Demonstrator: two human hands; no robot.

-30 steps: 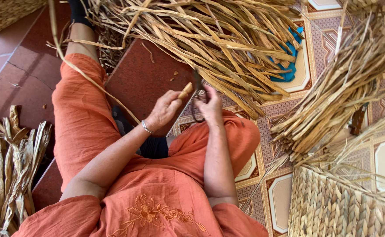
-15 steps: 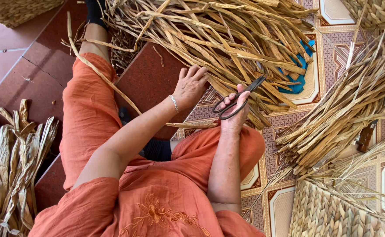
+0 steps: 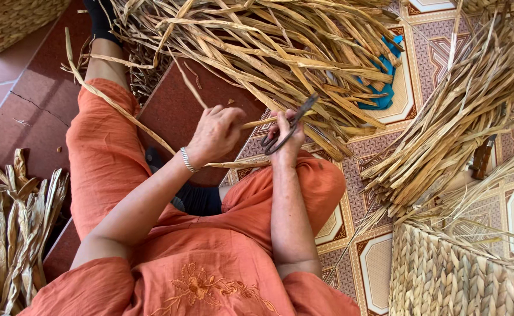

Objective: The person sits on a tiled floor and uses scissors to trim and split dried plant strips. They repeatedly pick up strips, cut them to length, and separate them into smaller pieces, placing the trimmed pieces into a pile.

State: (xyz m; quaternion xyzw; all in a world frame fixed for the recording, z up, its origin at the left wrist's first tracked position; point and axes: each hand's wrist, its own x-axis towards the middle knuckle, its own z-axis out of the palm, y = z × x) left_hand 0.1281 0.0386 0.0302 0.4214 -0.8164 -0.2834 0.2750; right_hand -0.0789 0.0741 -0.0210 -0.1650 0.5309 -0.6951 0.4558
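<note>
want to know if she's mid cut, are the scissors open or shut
Shut, or nearly: the scissors' blades lie together as one dark bar in the right hand.

I saw dry, matt straw-coloured fibre strips (image 3: 280, 52), flat and papery with frayed edges, heaped ahead of me. The strip (image 3: 251, 123) pinched in my left hand (image 3: 213, 134) looked stiff and dull. The scissors (image 3: 289, 129) in my right hand (image 3: 286, 143) were dark, tarnished metal without shine. My wrist carried a bright metal bracelet (image 3: 186, 159). My clothes were soft orange cloth (image 3: 198, 257) with stitched embroidery. The woven basket (image 3: 450, 275) looked coarse and plaited. The floor (image 3: 380, 263) was smooth patterned tile, faintly glossy. A blue item (image 3: 386, 93) beneath the strips looked like plastic.
</note>
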